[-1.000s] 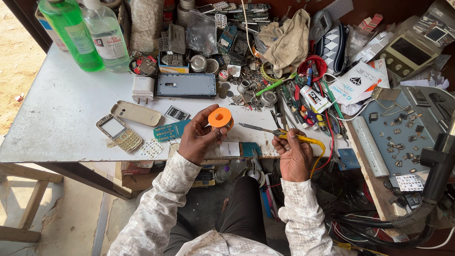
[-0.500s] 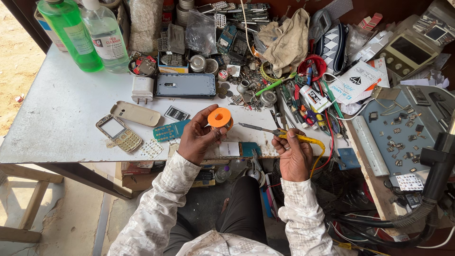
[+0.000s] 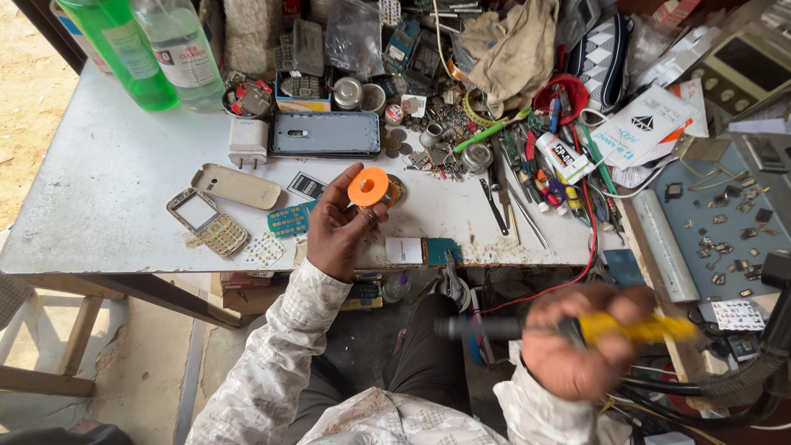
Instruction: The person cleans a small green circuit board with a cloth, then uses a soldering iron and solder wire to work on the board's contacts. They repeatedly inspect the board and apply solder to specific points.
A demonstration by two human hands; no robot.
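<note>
Over the bench, near its front edge: the left hand holds up an orange spool, with the fingertips closed round its rim and the flat face turned upward.
Spool: a small orange reel with a pale hole in the middle, probably solder wire; it sits just right of the dark blue phone back and nearer the front edge than that.
Spool handling: it looks light and stiff, with a hard plastic rim that gives a sure pinch; my guess is that the wound wire is soft and would kink if squeezed, so the rim or the hub is the place to take it.
Right hand: below the bench edge and well right of the phone back, fist closed round a tool with a yellow handle and a dark shaft; it is blurred, so the tool's tip cannot be made out.
Tool handling: rigid and slim, best held by the yellow grip as it is now; if it is a soldering iron, the dark end is not for touching.
Left of the phone back: a white charger, a beige phone cover, a keypad phone front.
Beside the left wrist: a small green circuit board.
</note>
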